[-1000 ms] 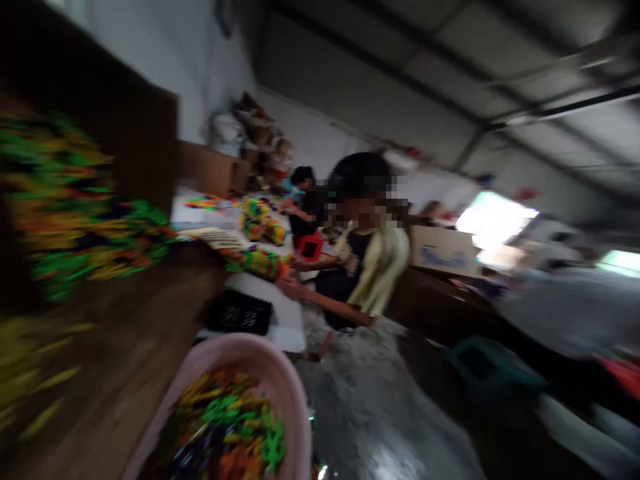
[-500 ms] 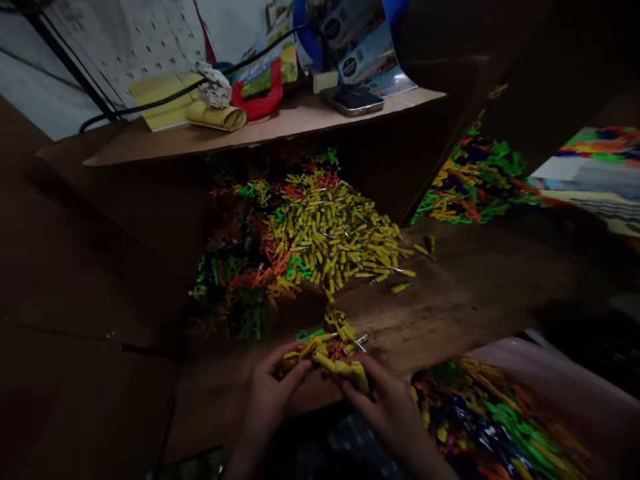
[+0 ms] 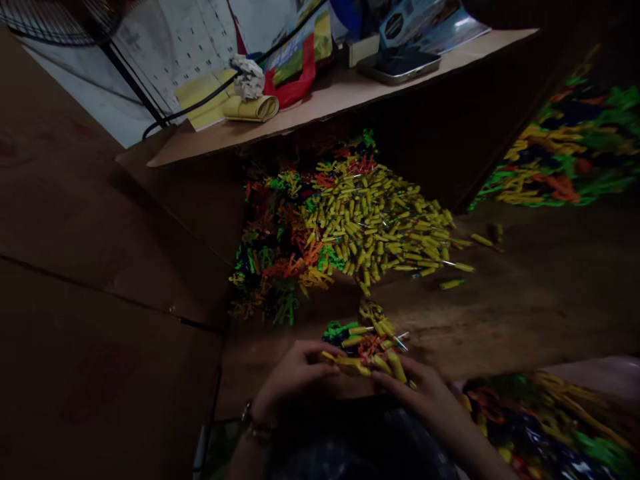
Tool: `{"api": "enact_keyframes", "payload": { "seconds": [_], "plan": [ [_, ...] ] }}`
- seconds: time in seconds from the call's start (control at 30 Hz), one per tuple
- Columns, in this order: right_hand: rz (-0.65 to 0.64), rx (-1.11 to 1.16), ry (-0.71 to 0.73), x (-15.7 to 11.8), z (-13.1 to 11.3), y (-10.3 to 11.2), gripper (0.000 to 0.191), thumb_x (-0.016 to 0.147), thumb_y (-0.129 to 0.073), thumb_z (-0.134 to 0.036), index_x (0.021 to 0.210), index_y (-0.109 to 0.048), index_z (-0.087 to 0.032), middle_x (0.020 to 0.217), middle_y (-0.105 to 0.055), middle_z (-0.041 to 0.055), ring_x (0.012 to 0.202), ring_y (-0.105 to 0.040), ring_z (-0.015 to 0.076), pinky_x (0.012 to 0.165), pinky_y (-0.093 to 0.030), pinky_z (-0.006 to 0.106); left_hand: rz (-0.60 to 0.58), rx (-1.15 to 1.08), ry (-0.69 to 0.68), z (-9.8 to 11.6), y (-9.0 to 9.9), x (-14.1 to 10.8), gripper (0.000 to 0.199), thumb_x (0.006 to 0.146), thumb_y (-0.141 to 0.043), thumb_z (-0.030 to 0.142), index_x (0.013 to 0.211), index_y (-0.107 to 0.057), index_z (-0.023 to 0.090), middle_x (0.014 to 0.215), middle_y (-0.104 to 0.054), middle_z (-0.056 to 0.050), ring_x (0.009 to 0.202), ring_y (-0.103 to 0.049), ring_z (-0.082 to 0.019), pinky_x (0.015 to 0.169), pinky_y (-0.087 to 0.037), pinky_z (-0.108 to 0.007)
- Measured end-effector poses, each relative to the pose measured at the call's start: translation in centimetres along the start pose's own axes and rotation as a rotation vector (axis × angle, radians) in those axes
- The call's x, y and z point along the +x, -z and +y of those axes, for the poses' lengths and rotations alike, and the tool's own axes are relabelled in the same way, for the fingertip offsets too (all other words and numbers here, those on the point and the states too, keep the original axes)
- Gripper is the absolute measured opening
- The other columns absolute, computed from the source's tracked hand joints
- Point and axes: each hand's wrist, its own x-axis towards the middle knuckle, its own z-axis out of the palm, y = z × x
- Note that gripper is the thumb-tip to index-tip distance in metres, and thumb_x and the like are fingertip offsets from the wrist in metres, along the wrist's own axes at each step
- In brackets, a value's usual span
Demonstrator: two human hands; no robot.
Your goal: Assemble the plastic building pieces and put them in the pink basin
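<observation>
My left hand [image 3: 303, 370] pinches one end of a flat yellow-orange plastic piece [image 3: 346, 361]. Its other end meets the fingers of my right hand [image 3: 423, 387], which closes on small yellow tubes [image 3: 397, 367]. Just beyond my fingers, a small cluster lies on the wooden table: green pieces [image 3: 339, 330], orange-red pieces [image 3: 371, 347] and yellow tubes with clear or metallic tips [image 3: 384, 325]. Farther back spreads a large heap of yellow tubes [image 3: 380, 227]. Dim light hides how the held parts join.
Mixed coloured plastic pieces [image 3: 285, 267] lie left of the heap, and more [image 3: 565, 153] are at the far right. A container of coloured pieces [image 3: 555, 427] is at the lower right. Above the heap, a cardboard shelf [image 3: 320, 120] carries a phone [image 3: 400, 65] and crumpled paper [image 3: 249, 77].
The view has swung, so the scene sits farther right and the shelf higher. My hands remain together over the table's front, and the yellow-orange piece now lies flatter between them.
</observation>
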Motion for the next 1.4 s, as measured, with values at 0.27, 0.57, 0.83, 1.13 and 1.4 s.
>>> {"api": "enact_keyframes", "payload": {
  "seconds": [0.27, 0.57, 0.83, 1.13, 1.4],
  "plan": [
    [0.392, -0.145, 0.100, 0.9, 2.0, 0.8, 0.038, 0.072, -0.057, -0.051, 0.092, -0.066, -0.021, 0.094, -0.069, 0.0083, 0.093, -0.062, 0.0260, 0.084, -0.049, 0.037, 0.600, 1.166, 0.122, -3.0, 2.8, 3.9, 0.023, 0.079, -0.052, 0.017, 0.099, -0.063, 0.015, 0.100, -0.062, -0.016, 0.100, -0.052, -0.033, 0.087, -0.041, -0.048],
    [0.166, 0.025, 0.101, 0.1, -0.3, -1.8, 0.026, 0.076, -0.056, -0.040, 0.092, -0.061, -0.020, 0.096, -0.068, 0.0062, 0.092, -0.063, 0.0218, 0.082, -0.050, 0.031, 0.677, 0.504, -0.028, -3.5, 1.9, 3.5, 0.022, 0.071, -0.058, 0.016, 0.093, -0.060, 0.017, 0.092, -0.061, -0.008, 0.089, -0.058, -0.022, 0.084, -0.046, -0.037],
    [0.244, 0.030, 0.104, 0.7, -2.1, -4.8, 0.025, 0.074, -0.060, -0.040, 0.086, -0.065, -0.019, 0.087, -0.070, 0.0056, 0.085, -0.065, 0.0215, 0.073, -0.051, 0.028, 0.636, -0.856, 0.100, -0.3, -2.6, 0.0, 0.053, 0.057, -0.079, 0.029, 0.103, -0.054, 0.018, 0.089, -0.065, -0.002, 0.080, -0.064, -0.014, 0.068, -0.050, -0.022],
    [0.351, -0.369, 0.496, -0.1, -1.9, -4.6, 0.013, 0.086, -0.051, -0.026, 0.090, -0.060, -0.018, 0.083, -0.071, 0.0043, 0.073, -0.068, 0.0161, 0.064, -0.052, 0.022, 0.602, -0.574, -0.022, 0.1, -3.9, -1.6, 0.027, 0.069, -0.072, 0.027, 0.092, -0.066, 0.015, 0.097, -0.069, -0.008, 0.090, -0.064, -0.017, 0.080, -0.049, -0.025],
    [0.298, -0.574, 0.677, -0.6, -1.8, -4.2, 0.017, 0.090, -0.042, -0.016, 0.098, -0.057, -0.018, 0.083, -0.068, 0.0050, 0.076, -0.066, 0.0157, 0.067, -0.052, 0.024, 0.501, -0.544, 0.024, 0.1, -3.1, -2.2, 0.027, 0.068, -0.073, 0.029, 0.090, -0.066, 0.015, 0.097, -0.070, -0.008, 0.092, -0.064, -0.020, 0.083, -0.050, -0.029]
  ]
}}
